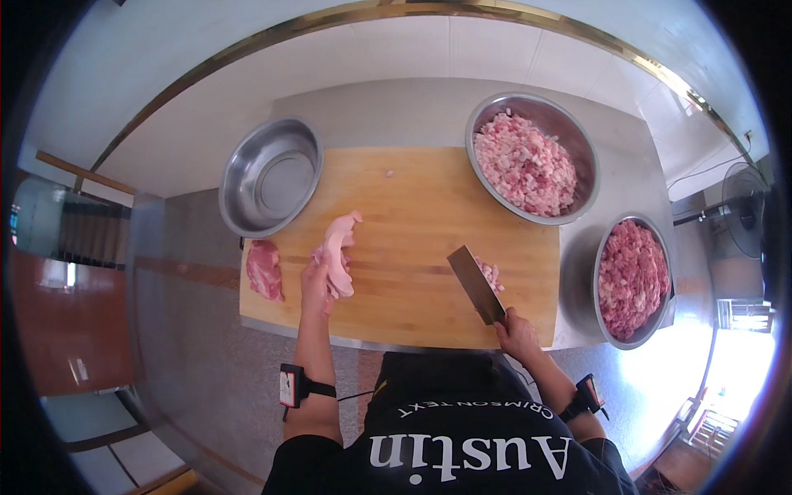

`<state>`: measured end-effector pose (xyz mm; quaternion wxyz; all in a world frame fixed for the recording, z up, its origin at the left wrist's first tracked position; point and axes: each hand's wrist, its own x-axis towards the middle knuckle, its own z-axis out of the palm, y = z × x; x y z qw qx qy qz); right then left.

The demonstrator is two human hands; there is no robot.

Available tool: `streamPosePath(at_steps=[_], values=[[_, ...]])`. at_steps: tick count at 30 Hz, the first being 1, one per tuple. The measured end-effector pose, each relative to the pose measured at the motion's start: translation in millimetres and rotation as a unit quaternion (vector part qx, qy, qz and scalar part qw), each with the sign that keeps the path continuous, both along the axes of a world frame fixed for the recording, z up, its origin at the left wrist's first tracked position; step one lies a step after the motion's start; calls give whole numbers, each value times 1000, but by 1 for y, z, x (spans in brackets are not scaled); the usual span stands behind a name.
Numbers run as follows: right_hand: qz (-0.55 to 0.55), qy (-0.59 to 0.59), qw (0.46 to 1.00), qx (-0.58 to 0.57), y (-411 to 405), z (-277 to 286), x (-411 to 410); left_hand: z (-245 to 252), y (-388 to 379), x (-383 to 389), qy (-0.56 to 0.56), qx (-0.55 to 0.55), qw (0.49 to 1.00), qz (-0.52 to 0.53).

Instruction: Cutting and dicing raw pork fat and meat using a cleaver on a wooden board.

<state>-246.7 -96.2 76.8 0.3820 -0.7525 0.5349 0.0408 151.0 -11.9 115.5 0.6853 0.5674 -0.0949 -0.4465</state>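
Observation:
My left hand (317, 288) grips a strip of pale, fatty raw meat (338, 253) over the left part of a wooden cutting board (402, 210). In my right hand (518, 334) is the handle of a cleaver (475, 283), its broad blade slanting up and to the left across the board's right side. Small diced meat pieces (490, 275) lie along the blade's right edge, partly hidden by it. A redder chunk of raw meat (264, 270) rests at the board's left edge, a short way left of my left hand.
An empty metal basin (238, 179) stands at the board's upper left corner. One metal bowl (578, 154) of diced meat overlaps the upper right corner; another metal bowl (599, 303) heaped with redder minced meat stands at right. A fan (742, 207) is beyond the metal table (390, 111).

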Motion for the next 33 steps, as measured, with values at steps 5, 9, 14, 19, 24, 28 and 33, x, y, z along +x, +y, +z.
streamPosePath(at_steps=[5,9,14,19,24,28,33], values=[[4,-53,998,-38,1,-9,-4,7,-15,-23,60,-59,996,-21],[38,-48,998,-33,0,6,3,-11,-4,-26,47,-99,993,-39],[121,-71,990,17,-2,32,33,-60,57,-20,-85,-12,976,199],[229,-46,971,50,-4,43,101,-81,91,-35,-41,107,957,268],[392,-18,920,1,8,44,159,-97,96,-40,-72,112,954,270],[414,65,908,-11,16,45,182,-89,96,-39,-73,157,954,243],[372,38,927,8,17,31,185,-49,74,-41,-109,125,952,255]])
